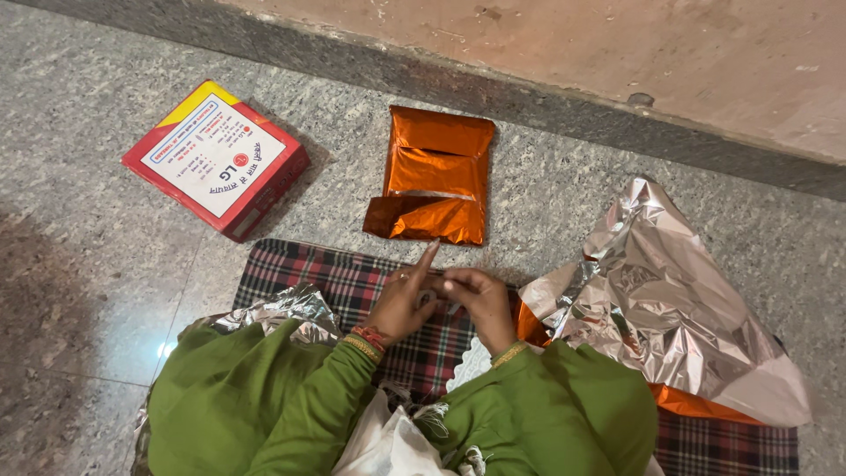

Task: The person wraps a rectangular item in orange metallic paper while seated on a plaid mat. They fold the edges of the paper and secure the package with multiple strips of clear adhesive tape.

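— Two hands, meeting where?
— Over the plaid cloth (352, 278). The left hand (401, 304) has one finger pointing up, the rest curled; the right hand (476, 300) is pinched against it. Whatever they grip is too small to tell.
— And nearby?
— An orange parcel (436, 176) lies just beyond them, a red box (216, 159) further left, crumpled foil (661, 300) at the right.

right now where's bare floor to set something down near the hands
Bare granite floor lies left of the plaid cloth, below the red box. A narrower strip runs between box and orange-wrapped parcel. Crowded: crumpled silver foil fills the right, and the left hand and right hand meet mid-cloth.
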